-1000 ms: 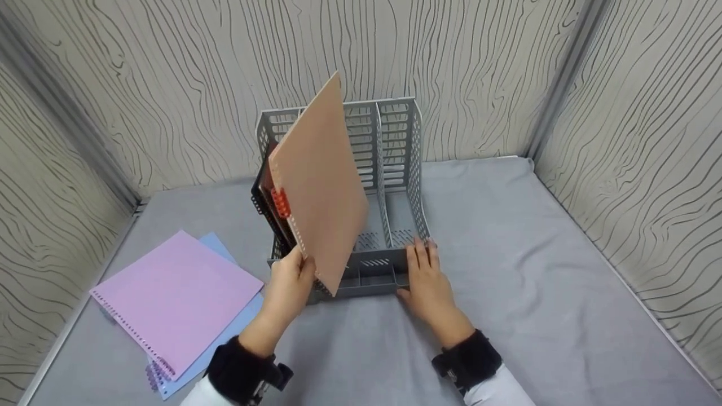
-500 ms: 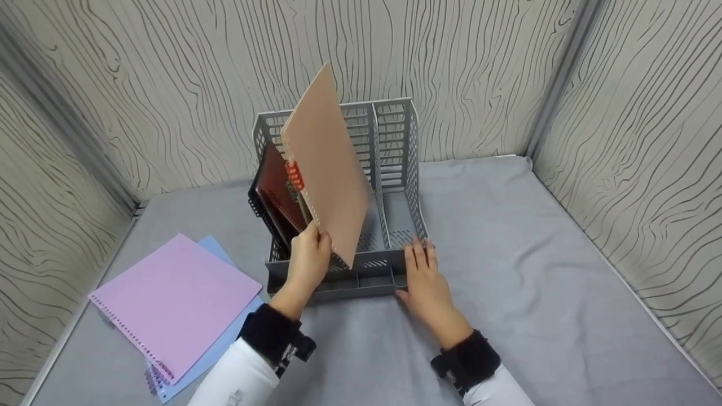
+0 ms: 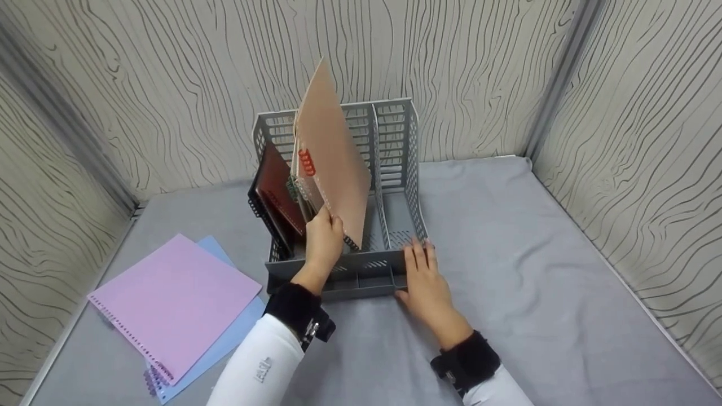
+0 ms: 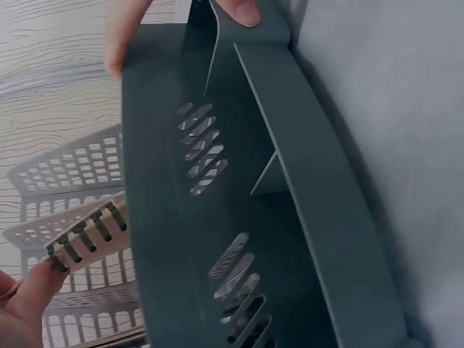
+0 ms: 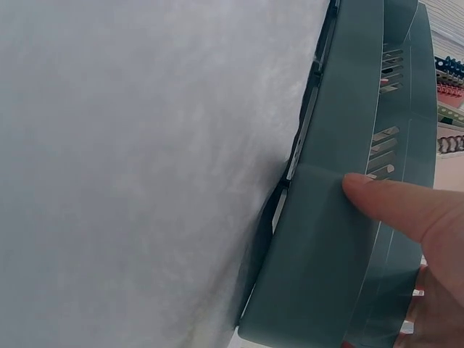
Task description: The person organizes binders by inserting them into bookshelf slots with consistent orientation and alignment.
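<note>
My left hand (image 3: 324,239) pinches the lower spine of a peach loose-leaf notebook (image 3: 338,146), bound with a red ring clip above and a dark one (image 4: 87,235) below. The notebook stands on edge, tilted, inside the middle compartment of a grey file rack (image 3: 369,291), its lower corner just behind the front wall. At the rack's front right corner, my right hand (image 3: 428,287) grips the small front tray, fingers over the inner wall and thumb (image 5: 391,199) on the outer face. A dark red notebook (image 3: 277,189) with black rings leans in the left compartment.
On the grey cloth at left, a purple notebook (image 3: 177,304) lies over a blue one (image 3: 217,344). The rack's right compartment (image 3: 399,217) holds nothing. Wood-patterned panels (image 3: 468,73) stand behind the rack and along both sides.
My left hand has moved forward and right, carrying the peach notebook from over the front tray back into the middle of the rack. My right hand has stayed on the corner.
</note>
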Motion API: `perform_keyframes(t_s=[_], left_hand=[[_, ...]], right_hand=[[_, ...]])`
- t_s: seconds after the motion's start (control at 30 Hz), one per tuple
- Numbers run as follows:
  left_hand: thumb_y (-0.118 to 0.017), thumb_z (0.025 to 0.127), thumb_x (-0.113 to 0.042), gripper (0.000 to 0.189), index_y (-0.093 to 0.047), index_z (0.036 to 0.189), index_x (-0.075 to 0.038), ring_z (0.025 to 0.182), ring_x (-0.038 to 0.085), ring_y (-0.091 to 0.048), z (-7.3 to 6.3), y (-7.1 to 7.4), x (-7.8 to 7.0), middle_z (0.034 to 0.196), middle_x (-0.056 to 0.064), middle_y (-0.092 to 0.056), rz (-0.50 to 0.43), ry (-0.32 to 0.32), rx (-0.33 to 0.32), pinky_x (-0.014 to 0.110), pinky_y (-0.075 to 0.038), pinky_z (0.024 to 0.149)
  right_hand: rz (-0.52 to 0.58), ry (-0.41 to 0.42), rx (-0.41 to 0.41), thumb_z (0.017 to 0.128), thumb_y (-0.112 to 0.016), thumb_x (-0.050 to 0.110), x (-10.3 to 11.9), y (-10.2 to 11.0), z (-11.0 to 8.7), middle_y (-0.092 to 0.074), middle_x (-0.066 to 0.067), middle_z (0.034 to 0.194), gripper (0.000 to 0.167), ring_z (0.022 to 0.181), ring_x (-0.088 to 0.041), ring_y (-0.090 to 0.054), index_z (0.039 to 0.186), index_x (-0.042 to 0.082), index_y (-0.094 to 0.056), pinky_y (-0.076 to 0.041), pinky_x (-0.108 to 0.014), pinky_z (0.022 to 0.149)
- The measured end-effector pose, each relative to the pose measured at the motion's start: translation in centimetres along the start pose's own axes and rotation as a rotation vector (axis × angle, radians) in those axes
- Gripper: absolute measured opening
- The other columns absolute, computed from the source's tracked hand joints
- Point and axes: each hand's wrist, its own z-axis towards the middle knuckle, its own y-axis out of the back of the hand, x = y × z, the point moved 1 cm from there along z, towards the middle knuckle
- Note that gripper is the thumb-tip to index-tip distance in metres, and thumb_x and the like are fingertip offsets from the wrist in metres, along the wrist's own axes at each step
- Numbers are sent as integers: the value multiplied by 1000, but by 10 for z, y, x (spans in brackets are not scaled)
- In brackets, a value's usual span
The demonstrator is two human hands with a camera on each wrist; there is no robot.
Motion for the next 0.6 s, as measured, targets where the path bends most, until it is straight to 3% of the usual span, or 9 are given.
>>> perform_keyframes(t_s=[0.37,0.6], left_hand=[[-43,92,0,27,-56,116,7,48,11,-35,-7,-26,13,56,-3,-35,-16,14,2,25,-29,44],[-45,92,0,31,-55,121,4,52,13,-44,-8,-35,22,68,9,-60,-10,53,-2,29,-38,47]], right_hand=[[-27,7,10,71,-81,28,-1,0,0,-17,-18,151,92,137,-40,-9,141,-2,-28,-53,-36,60],[-37,18,2,72,-81,29,-1,-1,0,-16,-19,151,92,137,-41,-9,141,-2,-28,-54,-37,63]])
